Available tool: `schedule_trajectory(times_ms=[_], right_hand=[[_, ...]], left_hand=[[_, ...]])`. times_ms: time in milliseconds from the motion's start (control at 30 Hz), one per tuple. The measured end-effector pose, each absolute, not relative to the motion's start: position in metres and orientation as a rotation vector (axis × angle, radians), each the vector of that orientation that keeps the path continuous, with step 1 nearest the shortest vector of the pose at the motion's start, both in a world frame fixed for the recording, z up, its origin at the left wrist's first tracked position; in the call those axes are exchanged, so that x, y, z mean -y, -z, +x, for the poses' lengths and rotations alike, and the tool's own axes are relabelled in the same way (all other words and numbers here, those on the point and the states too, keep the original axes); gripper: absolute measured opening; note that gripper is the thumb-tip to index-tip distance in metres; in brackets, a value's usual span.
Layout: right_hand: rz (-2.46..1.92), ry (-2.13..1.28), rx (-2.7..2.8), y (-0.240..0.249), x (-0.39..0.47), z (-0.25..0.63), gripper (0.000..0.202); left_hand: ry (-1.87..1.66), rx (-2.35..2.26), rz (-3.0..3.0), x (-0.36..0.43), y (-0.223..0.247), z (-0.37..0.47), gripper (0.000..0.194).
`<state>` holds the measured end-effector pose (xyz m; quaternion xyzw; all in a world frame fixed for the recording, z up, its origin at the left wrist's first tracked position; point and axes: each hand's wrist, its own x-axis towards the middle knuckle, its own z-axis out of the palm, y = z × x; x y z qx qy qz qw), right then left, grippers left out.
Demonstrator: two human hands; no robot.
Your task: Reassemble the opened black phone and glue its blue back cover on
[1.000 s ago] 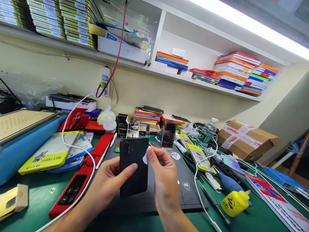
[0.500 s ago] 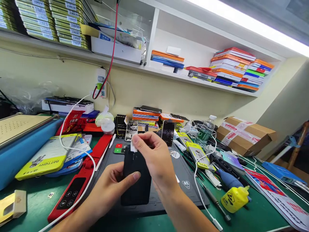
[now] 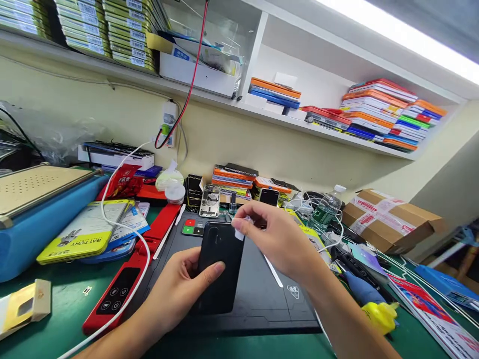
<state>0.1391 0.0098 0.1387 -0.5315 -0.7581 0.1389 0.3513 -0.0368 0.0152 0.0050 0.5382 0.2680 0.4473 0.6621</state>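
Observation:
My left hand (image 3: pixel 183 284) grips a black smartphone (image 3: pixel 221 249) by its left side, thumb lying across the back. The phone is tilted up over a dark grey work mat (image 3: pixel 262 311), with its back and oval camera area towards me. At the phone's upper right corner, my right hand (image 3: pixel 275 239) pinches a small white piece of cloth or tissue (image 3: pixel 240 234) that touches the edge. Behind the phone, an opened phone frame (image 3: pixel 209 202) and a phone with a dark screen (image 3: pixel 269 197) stand propped up.
To the left are a red folding device (image 3: pixel 118 299), a white cable (image 3: pixel 144 249) and yellow battery packs (image 3: pixel 84 234). A plastic bottle (image 3: pixel 327 212), a cardboard box (image 3: pixel 389 219) and a yellow squeeze bottle (image 3: pixel 381 316) stand on the right. A white stick (image 3: pixel 274 271) lies on the mat.
My right hand has moved the white piece from the phone's upper left to its upper right corner, uncovering the camera area. The phone has tilted slightly, and the view has shifted.

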Motion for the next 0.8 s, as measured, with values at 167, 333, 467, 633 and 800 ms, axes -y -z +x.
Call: schedule_trajectory(times_ms=[167,333,467,633,800], right_hand=[[-1.206,-0.429,2.087,-0.134,-0.012,0.113,0.009],[-1.231,-0.425,1.894,-0.128,-0.018,0.123,0.010],[-1.189,-0.680,1.572,-0.107,-0.015,0.131,0.016],[-0.952,-0.811,1.122,-0.072,-0.008,0.112,0.024],[-0.844,-0.800,0.913,-0.057,0.000,0.100,0.024]], left_hand=[[-1.049,-0.633,1.247,-0.014,-0.005,-0.038,0.037],[-1.100,-0.677,1.185,-0.017,-0.007,-0.042,0.039],[-1.057,-0.645,1.164,-0.017,-0.003,-0.039,0.044],[-1.028,-0.622,1.159,-0.015,-0.002,-0.036,0.042],[-0.975,-0.572,1.142,-0.014,-0.002,-0.035,0.039]])
